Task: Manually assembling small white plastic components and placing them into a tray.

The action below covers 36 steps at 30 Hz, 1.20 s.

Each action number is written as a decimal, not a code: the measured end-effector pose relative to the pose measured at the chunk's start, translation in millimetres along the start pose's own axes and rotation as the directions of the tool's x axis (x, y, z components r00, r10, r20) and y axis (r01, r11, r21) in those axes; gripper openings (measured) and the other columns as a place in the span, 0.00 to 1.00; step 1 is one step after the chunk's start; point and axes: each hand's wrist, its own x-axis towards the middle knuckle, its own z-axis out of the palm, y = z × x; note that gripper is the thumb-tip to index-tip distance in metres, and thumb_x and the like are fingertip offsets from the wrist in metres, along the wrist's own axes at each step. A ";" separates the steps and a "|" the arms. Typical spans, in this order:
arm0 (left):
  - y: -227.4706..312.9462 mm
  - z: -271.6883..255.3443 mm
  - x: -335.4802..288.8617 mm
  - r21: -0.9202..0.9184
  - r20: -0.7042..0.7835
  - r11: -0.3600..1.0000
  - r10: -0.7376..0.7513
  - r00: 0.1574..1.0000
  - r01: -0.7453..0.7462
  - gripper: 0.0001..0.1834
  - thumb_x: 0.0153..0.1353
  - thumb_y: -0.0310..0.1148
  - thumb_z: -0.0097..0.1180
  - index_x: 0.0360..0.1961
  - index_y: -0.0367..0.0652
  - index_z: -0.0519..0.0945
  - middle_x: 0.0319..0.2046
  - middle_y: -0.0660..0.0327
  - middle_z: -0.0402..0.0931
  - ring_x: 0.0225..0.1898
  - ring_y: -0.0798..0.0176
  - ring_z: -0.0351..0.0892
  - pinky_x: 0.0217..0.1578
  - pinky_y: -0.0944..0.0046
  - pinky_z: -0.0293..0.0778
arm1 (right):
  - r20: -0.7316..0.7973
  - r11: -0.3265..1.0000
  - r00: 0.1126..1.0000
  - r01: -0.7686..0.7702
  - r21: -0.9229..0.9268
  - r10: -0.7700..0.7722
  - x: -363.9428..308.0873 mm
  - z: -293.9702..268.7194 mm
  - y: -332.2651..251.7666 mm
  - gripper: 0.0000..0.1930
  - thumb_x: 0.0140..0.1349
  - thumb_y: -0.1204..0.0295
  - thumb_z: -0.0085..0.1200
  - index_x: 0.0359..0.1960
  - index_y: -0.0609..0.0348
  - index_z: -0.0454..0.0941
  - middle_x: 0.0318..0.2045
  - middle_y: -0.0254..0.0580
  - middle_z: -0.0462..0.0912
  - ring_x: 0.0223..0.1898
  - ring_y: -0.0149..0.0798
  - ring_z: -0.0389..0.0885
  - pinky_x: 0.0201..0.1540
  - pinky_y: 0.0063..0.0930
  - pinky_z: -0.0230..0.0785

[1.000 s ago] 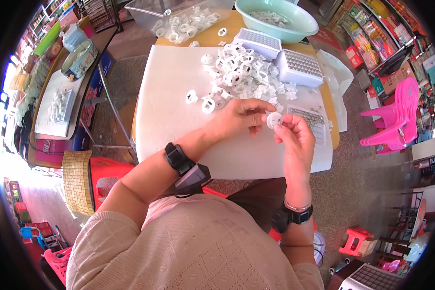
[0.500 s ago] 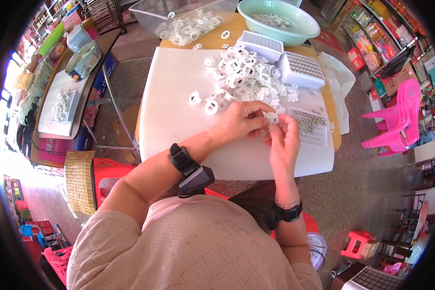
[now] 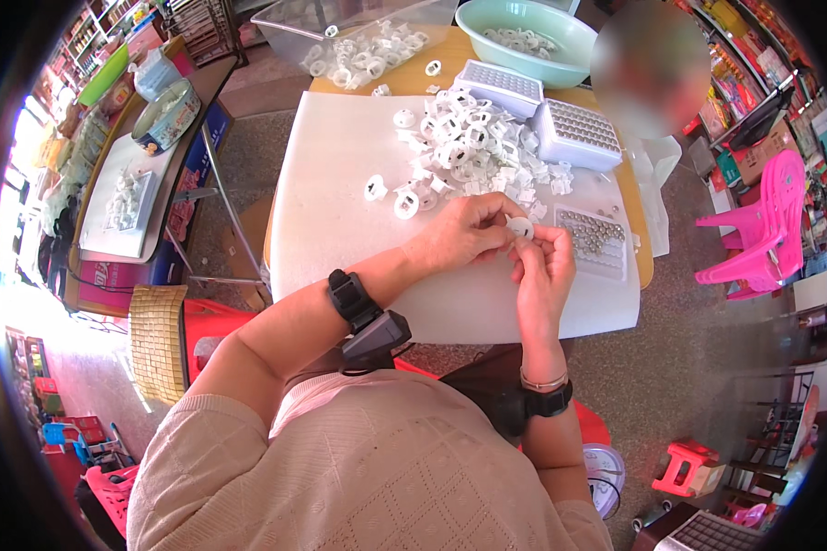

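Between my two hands, over the near right part of a white foam board (image 3: 340, 193), I hold a small round white plastic part (image 3: 521, 226). My left hand (image 3: 469, 231) pinches it from the left with thumb and fingers. From the right, the fingertips of my right hand (image 3: 544, 268) close on the same part. Just beyond lies a heap of white plastic ring parts (image 3: 459, 138), mixed with small square white pieces (image 3: 526, 184). Beside my right hand is a clear tray (image 3: 602, 264) holding several small shiny metal balls (image 3: 593, 231).
White gridded trays (image 3: 574, 138) stand at the back right, near a pale green basin (image 3: 524, 69) with more parts. A clear bin (image 3: 285, 28) of ring parts sits at the far left. Pink chair (image 3: 758, 220) stands right; a side table (image 3: 147, 184) left.
The white part has turned slightly between my fingers, and its face looks plainer. The whole view has shifted a little. A blurred patch now covers an area at the back right.
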 end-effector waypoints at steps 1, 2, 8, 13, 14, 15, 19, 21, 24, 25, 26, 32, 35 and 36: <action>0.6 0.4 0.2 -0.023 -0.003 1.000 -0.005 1.000 0.005 0.09 0.58 0.25 0.55 0.41 0.39 0.77 0.21 0.69 0.70 0.22 0.77 0.69 0.23 0.74 0.65 | -0.008 1.000 1.000 0.008 -0.006 -0.008 0.4 0.2 0.9 0.05 0.61 0.80 0.51 0.38 0.63 0.69 0.23 0.31 0.74 0.20 0.20 0.66 0.21 0.16 0.57; 0.1 -0.5 0.8 -0.020 -0.003 1.000 -0.004 1.000 0.004 0.09 0.58 0.25 0.55 0.41 0.39 0.77 0.21 0.69 0.70 0.22 0.77 0.69 0.23 0.74 0.65 | -0.007 1.000 1.000 0.010 -0.004 -0.010 0.4 0.8 0.9 0.05 0.61 0.80 0.51 0.38 0.63 0.69 0.23 0.31 0.74 0.20 0.20 0.66 0.21 0.16 0.57; -4.0 -1.4 -0.4 0.139 -0.007 0.990 0.020 1.000 -0.019 0.10 0.57 0.23 0.54 0.41 0.37 0.76 0.22 0.67 0.73 0.23 0.76 0.70 0.23 0.73 0.67 | 0.034 0.997 0.997 0.070 -0.031 -0.069 0.0 0.5 -0.5 0.04 0.61 0.79 0.51 0.36 0.61 0.69 0.22 0.30 0.74 0.21 0.20 0.67 0.22 0.16 0.57; 28.8 5.1 -17.0 0.111 -0.129 0.989 -0.088 0.988 0.102 0.07 0.58 0.24 0.53 0.39 0.37 0.76 0.21 0.64 0.74 0.18 0.73 0.71 0.17 0.71 0.66 | 0.149 0.999 0.989 -0.016 0.038 0.010 -3.7 -7.5 -6.7 0.04 0.63 0.78 0.50 0.38 0.61 0.71 0.23 0.30 0.74 0.23 0.19 0.68 0.24 0.14 0.58; 37.3 5.3 -17.3 0.077 -0.159 0.978 -0.180 0.971 0.194 0.06 0.59 0.24 0.53 0.38 0.37 0.76 0.20 0.64 0.73 0.17 0.73 0.71 0.16 0.71 0.66 | 0.149 0.999 0.989 -0.007 0.045 0.000 -5.2 -8.6 -6.9 0.04 0.63 0.78 0.50 0.38 0.61 0.71 0.23 0.30 0.74 0.23 0.19 0.68 0.24 0.14 0.58; 43.8 1.3 -13.5 0.060 -0.216 0.982 -0.160 0.963 0.177 0.06 0.61 0.26 0.52 0.38 0.38 0.76 0.19 0.63 0.73 0.16 0.71 0.71 0.15 0.71 0.66 | 0.122 0.996 0.992 0.002 0.087 -0.013 -8.4 -7.3 -8.3 0.05 0.63 0.78 0.50 0.40 0.62 0.71 0.23 0.30 0.74 0.23 0.19 0.68 0.24 0.14 0.59; 76.0 -25.1 53.3 -0.017 -0.314 0.999 -0.048 0.948 0.045 0.08 0.60 0.27 0.53 0.39 0.35 0.76 0.20 0.62 0.74 0.16 0.69 0.72 0.16 0.70 0.67 | 0.161 0.996 0.986 0.026 0.089 -0.040 -9.5 -12.9 4.2 0.06 0.64 0.78 0.49 0.42 0.62 0.72 0.25 0.31 0.75 0.24 0.20 0.69 0.26 0.14 0.61; 83.7 -46.0 110.4 -0.094 -0.371 0.993 0.038 0.928 -0.078 0.12 0.60 0.27 0.53 0.43 0.32 0.75 0.22 0.61 0.75 0.19 0.67 0.74 0.19 0.68 0.70 | 0.191 0.999 0.981 0.028 0.039 -0.035 -11.6 -12.8 0.1 0.06 0.64 0.78 0.49 0.41 0.62 0.72 0.26 0.32 0.75 0.24 0.20 0.69 0.27 0.14 0.62; 93.8 -65.3 165.6 -0.177 -0.396 0.961 0.129 0.909 -0.213 0.15 0.60 0.26 0.54 0.47 0.30 0.74 0.26 0.59 0.76 0.23 0.65 0.77 0.24 0.66 0.74 | 0.224 0.999 0.974 0.043 0.001 -0.042 -11.9 -13.4 -0.1 0.05 0.64 0.78 0.49 0.41 0.62 0.73 0.28 0.33 0.76 0.25 0.22 0.70 0.28 0.15 0.63; 93.5 -68.1 171.6 -0.220 -0.407 0.936 0.168 0.898 -0.275 0.16 0.60 0.26 0.54 0.49 0.30 0.74 0.28 0.58 0.77 0.26 0.64 0.77 0.27 0.66 0.77 | 0.229 0.998 0.972 0.058 0.010 -0.059 -12.1 -13.8 0.0 0.05 0.64 0.78 0.49 0.40 0.62 0.73 0.28 0.34 0.76 0.25 0.22 0.70 0.29 0.15 0.64; 89.1 -72.7 171.2 -0.214 -0.414 0.938 0.167 0.895 -0.274 0.16 0.60 0.26 0.54 0.49 0.30 0.74 0.28 0.58 0.77 0.26 0.64 0.77 0.27 0.66 0.77 | 0.236 0.998 0.970 0.056 0.016 -0.058 -12.2 -13.9 -1.6 0.05 0.64 0.78 0.49 0.40 0.62 0.73 0.28 0.34 0.76 0.25 0.22 0.70 0.29 0.15 0.64; 54.1 -102.9 87.1 0.375 -0.214 0.926 0.032 0.976 0.051 0.11 0.61 0.30 0.56 0.41 0.34 0.80 0.31 0.61 0.79 0.27 0.69 0.77 0.29 0.69 0.76 | 0.259 0.993 0.965 0.010 0.116 -0.040 -11.2 -24.2 9.0 0.06 0.64 0.80 0.49 0.42 0.64 0.72 0.29 0.35 0.78 0.27 0.23 0.72 0.31 0.16 0.67; 45.8 -121.8 12.3 0.667 -0.327 0.733 0.129 0.936 0.132 0.09 0.59 0.30 0.58 0.38 0.38 0.82 0.31 0.62 0.80 0.27 0.70 0.76 0.29 0.68 0.74 | 0.257 0.996 0.963 0.070 0.063 -0.084 -12.0 -24.4 9.2 0.06 0.64 0.79 0.50 0.41 0.64 0.72 0.29 0.36 0.78 0.28 0.23 0.73 0.32 0.17 0.68; 41.6 -127.7 -6.7 0.667 -0.343 0.730 0.126 0.931 0.147 0.09 0.59 0.30 0.58 0.38 0.38 0.82 0.31 0.62 0.80 0.27 0.70 0.76 0.29 0.68 0.74 | 0.274 0.995 0.958 0.065 0.070 -0.081 -11.4 -24.5 9.7 0.06 0.64 0.79 0.50 0.41 0.64 0.72 0.29 0.36 0.78 0.28 0.23 0.73 0.32 0.17 0.68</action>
